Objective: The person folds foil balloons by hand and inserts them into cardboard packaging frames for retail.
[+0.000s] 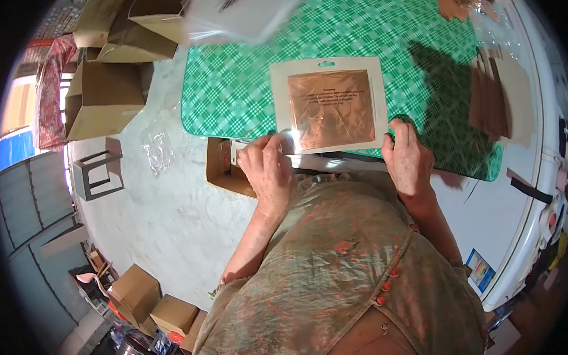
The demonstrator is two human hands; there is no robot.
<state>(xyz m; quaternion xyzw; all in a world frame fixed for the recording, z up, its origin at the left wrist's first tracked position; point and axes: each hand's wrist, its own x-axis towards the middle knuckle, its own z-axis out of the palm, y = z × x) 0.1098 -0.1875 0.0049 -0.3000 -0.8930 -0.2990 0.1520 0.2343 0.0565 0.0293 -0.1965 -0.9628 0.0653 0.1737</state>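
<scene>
A flat white packet [332, 116] lies near the front edge of the green checked tablecloth [231, 92]. It has a hang hole at the top and a clear window printed with small dark text, through which a shiny copper-brown surface shows. My left hand [268, 168] pinches its lower left corner, fingers bent and closed. At the lower right corner, my right hand [410, 157] is closed with curled fingers against the packet's edge. The thumb contact there is partly hidden.
Clear plastic bags [241, 16] lie at the table's far left. Brown pieces [489, 95] rest at the right beside a white appliance [529, 225]. An open carton [224, 179] sits below the table edge. Cardboard boxes [109, 90] stand left, near a grey frame stool [99, 171].
</scene>
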